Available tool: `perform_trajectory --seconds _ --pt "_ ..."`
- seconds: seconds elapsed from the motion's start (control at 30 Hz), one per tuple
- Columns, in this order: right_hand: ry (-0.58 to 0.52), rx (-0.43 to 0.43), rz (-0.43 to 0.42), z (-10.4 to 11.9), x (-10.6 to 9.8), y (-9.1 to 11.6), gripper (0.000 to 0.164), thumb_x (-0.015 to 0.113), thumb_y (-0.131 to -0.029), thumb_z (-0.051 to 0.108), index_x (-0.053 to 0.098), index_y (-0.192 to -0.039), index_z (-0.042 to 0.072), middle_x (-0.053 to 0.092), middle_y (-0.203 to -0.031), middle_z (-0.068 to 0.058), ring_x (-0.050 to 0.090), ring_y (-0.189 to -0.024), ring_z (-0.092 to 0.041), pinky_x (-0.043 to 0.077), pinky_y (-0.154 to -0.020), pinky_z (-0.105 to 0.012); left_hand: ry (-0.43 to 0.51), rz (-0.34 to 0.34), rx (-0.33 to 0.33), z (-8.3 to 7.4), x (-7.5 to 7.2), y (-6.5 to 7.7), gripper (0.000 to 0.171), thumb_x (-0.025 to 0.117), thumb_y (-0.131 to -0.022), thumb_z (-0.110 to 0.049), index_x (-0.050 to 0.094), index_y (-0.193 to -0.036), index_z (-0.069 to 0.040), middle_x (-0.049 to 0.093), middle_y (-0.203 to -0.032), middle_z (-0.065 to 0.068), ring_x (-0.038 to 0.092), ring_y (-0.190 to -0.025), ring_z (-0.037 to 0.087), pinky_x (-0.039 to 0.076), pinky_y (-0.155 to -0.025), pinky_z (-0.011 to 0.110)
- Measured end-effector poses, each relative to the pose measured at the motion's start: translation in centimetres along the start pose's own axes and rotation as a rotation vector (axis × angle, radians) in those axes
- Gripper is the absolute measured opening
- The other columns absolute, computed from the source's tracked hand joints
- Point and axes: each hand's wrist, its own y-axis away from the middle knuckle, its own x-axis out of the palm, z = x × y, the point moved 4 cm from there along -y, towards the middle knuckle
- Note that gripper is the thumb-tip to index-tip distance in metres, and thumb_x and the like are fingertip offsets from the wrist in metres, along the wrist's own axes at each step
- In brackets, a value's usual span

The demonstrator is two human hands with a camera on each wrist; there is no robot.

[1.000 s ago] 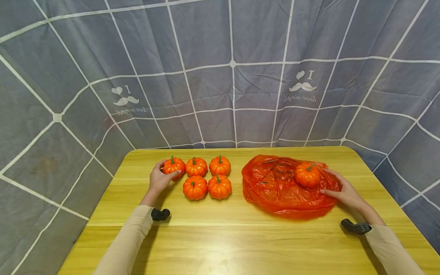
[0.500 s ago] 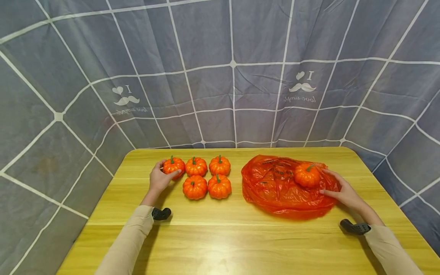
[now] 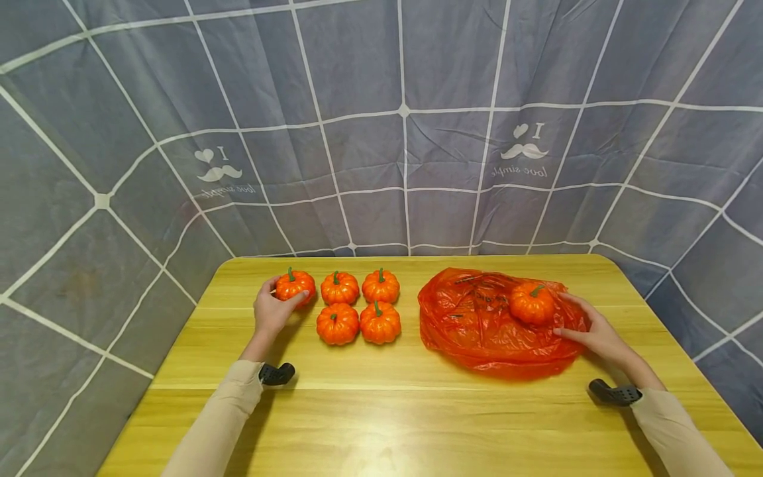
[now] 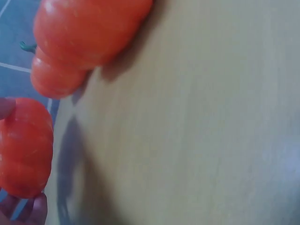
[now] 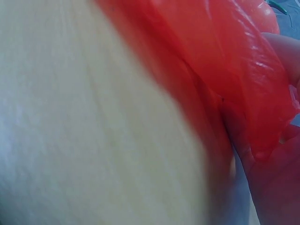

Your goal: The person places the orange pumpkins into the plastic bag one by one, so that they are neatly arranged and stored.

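Observation:
My left hand (image 3: pixel 273 310) holds a small orange pumpkin (image 3: pixel 294 285) at the left end of a group of pumpkins. In the left wrist view, the thumb and fingertips (image 4: pixel 38 209) are on opposite sides of this pumpkin (image 4: pixel 26 150). At the right, a crumpled red plastic bag (image 3: pixel 471 331) lies spread on the table with one pumpkin (image 3: pixel 532 305) resting on it. My right hand (image 3: pixel 602 338) grips the bag's right edge. In the right wrist view, red film (image 5: pixel 265 93) lies between thumb and fingers and partly hides them.
Several other pumpkins stand close together left of the bag: back-row pumpkins (image 3: pixel 340 289) (image 3: pixel 381 287) and front-row pumpkins (image 3: pixel 338 324) (image 3: pixel 380 323). All are on a yellow wooden table (image 3: pixel 381 417). A grey checked cloth (image 3: pixel 369 152) hangs behind it.
My left hand has shifted slightly left with its pumpkin, and a gap now shows between it and the neighbouring one. My right hand and the bag look almost unchanged.

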Motion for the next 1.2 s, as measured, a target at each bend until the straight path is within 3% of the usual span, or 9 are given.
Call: perform_trajectory --seconds 0.37,0.7,0.83,1.0,1.2 --pt "-0.028 0.001 0.008 -0.1 0.0 -0.1 0.073 0.070 -0.083 0.001 0.031 -0.145 -0.001 0.038 -0.126 0.031 0.040 -0.109 0.022 0.034 -0.087 0.001 0.072 -0.058 -0.029 -1.8 -1.0 1.5 0.074 0.078 -0.078 -0.020 0.041 -0.138 0.003 0.047 -0.134 0.024 0.048 -0.120 0.035 0.042 -0.105 0.047" --pt "-0.028 -0.001 0.009 0.1 -0.1 0.0 0.073 0.070 -0.083 0.001 0.030 -0.145 -0.002 0.038 -0.126 0.031 0.040 -0.109 0.023 0.034 -0.087 0.001 0.122 -0.092 -0.002 -4.0 -1.5 2.7 0.075 0.079 -0.077 -0.021 0.042 -0.139 -0.001 0.048 -0.134 0.020 0.050 -0.117 0.032 0.047 -0.100 0.043" --pt "-0.026 -0.007 0.010 0.0 -0.1 0.0 0.073 0.070 -0.083 0.000 0.030 -0.145 -0.002 0.038 -0.127 0.030 0.040 -0.109 0.022 0.035 -0.087 0.001 0.107 -0.097 0.015 -5.1 -1.7 3.1 0.075 0.080 -0.077 -0.027 0.043 -0.139 -0.003 0.050 -0.133 0.016 0.052 -0.113 0.029 0.050 -0.089 0.029" --pt "-0.023 -0.012 0.010 0.0 0.0 0.0 0.073 0.069 -0.083 0.000 0.030 -0.145 -0.002 0.037 -0.127 0.030 0.041 -0.109 0.022 0.036 -0.087 0.001 0.114 -0.082 0.025 -6.6 -1.7 3.9 0.075 0.080 -0.077 -0.027 0.044 -0.138 -0.004 0.050 -0.132 0.015 0.052 -0.110 0.027 0.044 -0.074 0.011" --pt "-0.021 -0.006 0.005 0.2 0.0 0.1 0.072 0.070 -0.083 0.001 0.031 -0.144 -0.003 0.037 -0.126 0.030 0.041 -0.108 0.022 0.036 -0.086 0.001 0.154 -0.077 0.047 -8.2 -1.3 4.8 0.074 0.081 -0.075 -0.023 0.046 -0.138 -0.005 0.052 -0.131 0.014 0.050 -0.114 0.027 0.045 -0.083 0.020"
